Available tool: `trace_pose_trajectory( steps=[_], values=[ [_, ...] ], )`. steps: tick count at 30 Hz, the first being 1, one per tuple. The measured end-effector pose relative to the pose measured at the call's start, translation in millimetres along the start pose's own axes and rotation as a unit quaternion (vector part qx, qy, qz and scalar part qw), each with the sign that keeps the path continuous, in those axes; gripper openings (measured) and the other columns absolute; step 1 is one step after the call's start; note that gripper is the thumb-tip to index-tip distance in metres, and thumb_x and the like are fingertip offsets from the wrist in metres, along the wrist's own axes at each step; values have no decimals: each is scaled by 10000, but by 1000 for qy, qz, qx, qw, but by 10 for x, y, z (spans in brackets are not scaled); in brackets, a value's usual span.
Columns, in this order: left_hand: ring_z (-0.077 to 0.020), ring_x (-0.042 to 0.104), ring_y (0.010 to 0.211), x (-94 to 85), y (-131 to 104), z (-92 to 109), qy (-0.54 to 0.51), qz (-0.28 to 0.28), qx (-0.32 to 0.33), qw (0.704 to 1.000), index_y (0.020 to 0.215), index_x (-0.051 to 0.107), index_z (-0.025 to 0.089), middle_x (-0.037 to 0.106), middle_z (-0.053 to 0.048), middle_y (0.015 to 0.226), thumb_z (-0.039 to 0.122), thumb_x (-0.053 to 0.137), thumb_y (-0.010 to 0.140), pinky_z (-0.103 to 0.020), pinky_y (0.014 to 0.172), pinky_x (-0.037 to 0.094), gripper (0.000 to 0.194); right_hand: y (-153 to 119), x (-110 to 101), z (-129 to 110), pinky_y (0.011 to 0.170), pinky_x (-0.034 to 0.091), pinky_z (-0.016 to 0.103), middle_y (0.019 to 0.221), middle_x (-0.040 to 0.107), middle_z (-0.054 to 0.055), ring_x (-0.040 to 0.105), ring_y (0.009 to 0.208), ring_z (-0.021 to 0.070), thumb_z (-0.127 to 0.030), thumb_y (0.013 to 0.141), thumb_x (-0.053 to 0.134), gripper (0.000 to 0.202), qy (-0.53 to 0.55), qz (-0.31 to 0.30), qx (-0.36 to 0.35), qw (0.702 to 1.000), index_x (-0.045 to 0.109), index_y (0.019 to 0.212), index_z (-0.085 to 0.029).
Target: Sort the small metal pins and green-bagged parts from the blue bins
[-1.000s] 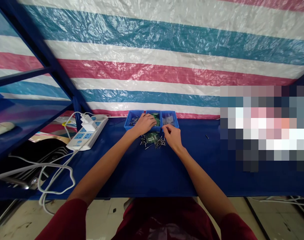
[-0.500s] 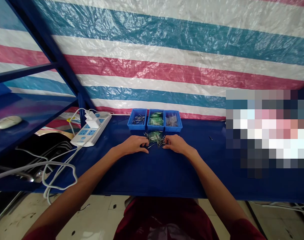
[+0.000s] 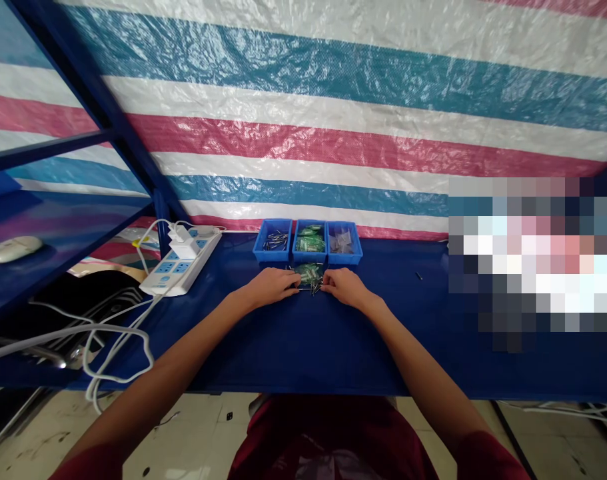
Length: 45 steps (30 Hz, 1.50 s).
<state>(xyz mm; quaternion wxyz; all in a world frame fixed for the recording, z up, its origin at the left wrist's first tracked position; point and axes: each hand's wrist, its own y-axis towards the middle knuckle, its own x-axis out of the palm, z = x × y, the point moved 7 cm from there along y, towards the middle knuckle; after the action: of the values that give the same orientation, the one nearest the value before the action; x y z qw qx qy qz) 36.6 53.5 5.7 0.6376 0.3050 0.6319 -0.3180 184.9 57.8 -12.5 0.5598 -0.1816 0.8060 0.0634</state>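
My left hand (image 3: 274, 287) and my right hand (image 3: 348, 287) rest on the blue table at either side of a small heap. In the heap lie green-and-clear packets (image 3: 310, 271), with thin metal rods (image 3: 315, 287) in front and at the sides. My left thumb and fingertips come together at the heap's left edge, where a thin rod sticks out from them. The fingers of my right hand are curled and pinched at its right edge; what they hold is too small to make out.
Behind the heap stand three blue bins: the left bin (image 3: 272, 256) holds metal rods, the middle bin (image 3: 310, 257) green packets, the right bin (image 3: 345, 259) clear bags. A power strip (image 3: 180, 263) with white cables (image 3: 116, 353) sits left. One loose rod (image 3: 419, 275) lies right.
Both hands have drawn slightly closer around the heap. My left thumb and fingers, apart before, have closed together. The rods in front are gathered more tightly.
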Motion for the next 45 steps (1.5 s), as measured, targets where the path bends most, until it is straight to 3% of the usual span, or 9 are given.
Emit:
trace_pose_trajectory(
  steps=[10,18,24,27,32,38,45],
  values=[
    [-158,626,716,-31,-6,19,1,33,22,999,828,618,200,673,-19,825,234,529,865,-226,581,377,102,-41,-93,-25,565,302,247,766,679,21,612,763,181,-265,825,660,61,23,49,-8,999,640,846,-212],
    [-146,597,630,-307,-76,-91,-19,58,-23,998,770,635,197,680,-4,730,242,527,835,-229,527,316,134,-85,-178,-45,559,294,242,711,658,20,585,700,167,-317,878,588,137,43,73,-10,996,652,834,-204],
    [-142,591,627,-595,63,-95,-23,140,-43,989,804,649,181,681,-11,727,256,501,866,-228,562,363,177,-65,-508,-148,663,373,261,816,675,32,585,712,166,-273,934,445,224,126,202,-27,971,635,1023,-194],
    [-153,605,649,-605,176,-40,-9,150,-27,988,835,653,176,680,-27,751,239,484,890,-238,582,394,189,-26,-585,-189,707,414,279,852,675,38,585,717,168,-267,913,449,231,173,250,-32,952,636,1026,-192],
    [-158,637,746,-560,170,-52,-29,221,-30,974,932,646,180,693,-43,847,299,428,951,-244,643,439,249,-27,-503,-197,729,448,283,898,661,60,579,722,163,-262,893,470,204,206,296,-50,931,657,887,-180],
    [-145,637,779,-453,70,-111,-126,278,-45,951,953,628,178,694,-37,904,355,403,974,-249,717,457,287,-112,-423,-162,688,462,275,909,645,63,578,702,156,-291,901,480,208,228,302,-64,923,661,902,-190],
    [-121,592,681,-475,4,-183,-193,351,-88,912,965,630,163,679,-40,866,390,428,961,-230,648,458,303,-90,-476,-221,664,458,266,855,656,49,573,683,152,-296,890,492,195,256,312,-73,912,648,848,-187]
  ],
)
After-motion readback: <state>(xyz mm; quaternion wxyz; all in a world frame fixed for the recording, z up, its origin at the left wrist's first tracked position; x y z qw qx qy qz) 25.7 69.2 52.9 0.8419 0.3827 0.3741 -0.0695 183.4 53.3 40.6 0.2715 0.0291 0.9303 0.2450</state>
